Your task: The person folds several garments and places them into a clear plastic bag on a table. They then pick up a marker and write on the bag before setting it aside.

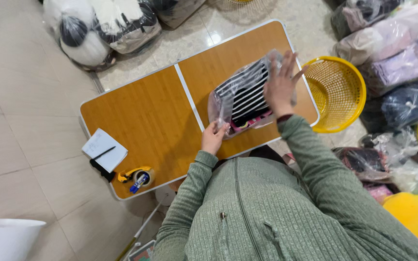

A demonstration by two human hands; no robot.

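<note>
One clear bag (240,99) lies on the right half of the counter (146,121), and a folded black-and-white striped garment (247,92) already sits inside it, with a strip of pink showing at the bag's near edge. The garment looks fully in, so the filling seems done; what is left, as far as can be judged, is pressing the bag flat and closing its near end, which looks unsealed though the plastic is too crumpled to be sure. The right hand (281,84) lies flat on the bag's right side, its fingers spread and straight, pressing rather than gripping. The left hand (214,137) is at the bag's near left corner, its fingers curled and pinching the plastic edge there. On the counter's near left corner lie a white notepad (106,151) with a black pen (103,153) across it, and just beside them a tape dispenser (139,176) with a yellow handle. A yellow mesh basket (337,92) stands on the floor touching the counter's right end and looks empty. Many filled plastic bags of clothing (397,67) are heaped further right, and more bundles (102,26) sit on the floor beyond the far left of the counter. A white tub (6,237) shows at the near left.
</note>
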